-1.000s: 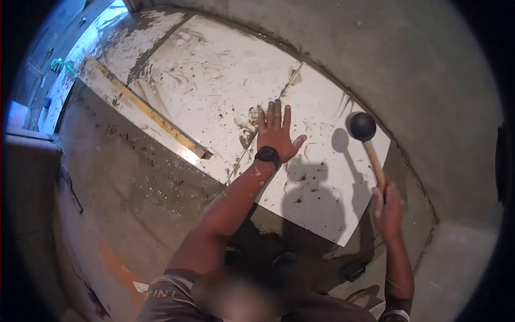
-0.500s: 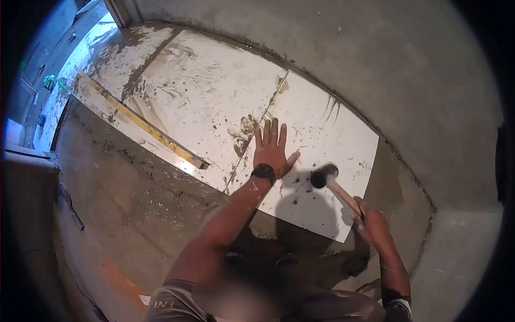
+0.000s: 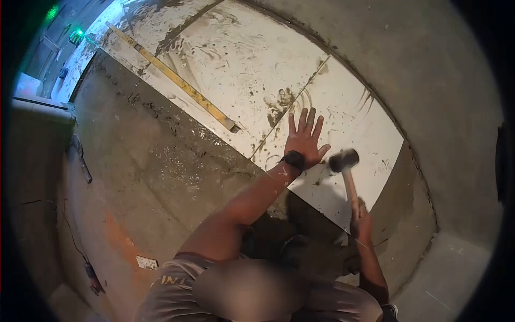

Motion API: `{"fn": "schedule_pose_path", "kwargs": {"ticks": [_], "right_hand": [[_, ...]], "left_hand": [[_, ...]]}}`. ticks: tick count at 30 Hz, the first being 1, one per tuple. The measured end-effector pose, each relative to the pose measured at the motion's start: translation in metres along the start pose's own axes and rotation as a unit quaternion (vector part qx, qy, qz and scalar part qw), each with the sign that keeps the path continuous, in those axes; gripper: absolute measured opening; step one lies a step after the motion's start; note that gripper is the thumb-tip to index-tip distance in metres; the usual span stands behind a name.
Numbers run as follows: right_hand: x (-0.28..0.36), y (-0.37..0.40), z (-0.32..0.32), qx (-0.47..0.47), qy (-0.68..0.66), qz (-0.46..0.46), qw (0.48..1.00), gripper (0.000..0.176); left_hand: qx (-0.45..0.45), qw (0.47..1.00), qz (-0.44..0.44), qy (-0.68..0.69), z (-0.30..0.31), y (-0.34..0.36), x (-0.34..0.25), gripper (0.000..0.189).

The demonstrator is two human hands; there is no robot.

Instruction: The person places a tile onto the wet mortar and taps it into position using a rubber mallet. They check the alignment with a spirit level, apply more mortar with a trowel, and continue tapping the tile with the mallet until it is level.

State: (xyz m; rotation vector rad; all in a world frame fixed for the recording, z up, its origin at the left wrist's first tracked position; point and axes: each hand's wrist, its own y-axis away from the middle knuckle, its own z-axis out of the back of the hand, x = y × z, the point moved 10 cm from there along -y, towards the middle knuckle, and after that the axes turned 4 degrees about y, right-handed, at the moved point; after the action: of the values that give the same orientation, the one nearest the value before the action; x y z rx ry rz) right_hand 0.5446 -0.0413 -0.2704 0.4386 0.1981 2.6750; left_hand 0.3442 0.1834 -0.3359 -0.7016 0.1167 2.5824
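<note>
The big, wet grey floor (image 3: 155,155) has flat white tiles on it, and the end tile (image 3: 370,129) sits beside another tile (image 3: 241,59), where a long yellow bar (image 3: 188,89) lies slanted near the edge. Over the end tile is the mallet (image 3: 349,185), with its stick going up and a little left from the right hand (image 3: 363,225), which is wrapped around the low end, and its dark head just beside the thumb of the left hand; I can't tell if the head touches the tile. The left hand (image 3: 304,144) holds nothing and is spread out on the end tile, with a small black watch (image 3: 293,159) on its wrist.
</note>
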Motion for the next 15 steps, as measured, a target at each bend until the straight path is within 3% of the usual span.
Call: {"fn": "schedule_pose_path", "kwargs": {"ticks": [2, 4, 15], "right_hand": [[-0.019, 0.016, -0.016, 0.02, 0.029, -0.015, 0.999, 0.048], [-0.032, 0.027, -0.019, 0.017, -0.057, -0.014, 0.998, 0.051], [-0.051, 0.032, -0.016, -0.003, -0.106, -0.086, 0.991, 0.049]], "left_hand": [[-0.007, 1.0, -0.002, 0.003, -0.006, 0.001, 0.001, 0.089], [-0.016, 1.0, -0.001, 0.004, -0.003, 0.002, 0.003, 0.089], [0.012, 1.0, -0.018, -0.02, 0.0, 0.003, -0.005, 0.088]]}}
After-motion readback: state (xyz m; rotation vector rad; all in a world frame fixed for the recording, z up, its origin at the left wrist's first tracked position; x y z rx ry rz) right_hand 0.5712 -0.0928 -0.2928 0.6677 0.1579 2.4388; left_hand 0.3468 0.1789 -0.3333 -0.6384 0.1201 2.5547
